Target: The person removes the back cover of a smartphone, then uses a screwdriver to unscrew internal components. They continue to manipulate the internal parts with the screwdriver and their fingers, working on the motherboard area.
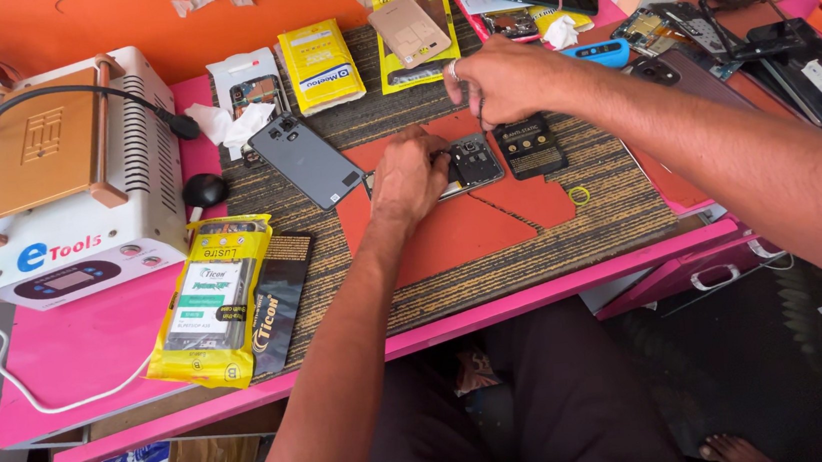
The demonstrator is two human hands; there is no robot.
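Nearest us, at the front edge of the pink worktable (90,342), lies one yellow plastic retail packet with a phone part inside (207,301), resting partly on a flat black sleeve (277,299), both set aside from the working spot. Moving inward, our left hand (408,176) presses down on the opened smartphone with its back cover off (470,162), apparently to pin it flat on the orange-red rubber mat pieces (461,226) so it does not slide. Our right hand (507,76) hovers just above, fingers pinched on a thin dark tool (481,114) whose tip points toward the phone's exposed interior; we cannot tell what tool it is. Just right of the phone sits one small black battery-like block (533,146). Left of it, one grey phone back panel (306,161) lies face up. Farther back we count two more yellow packets (320,64), and at far left one white heating machine with a copper-coloured plate (64,174).
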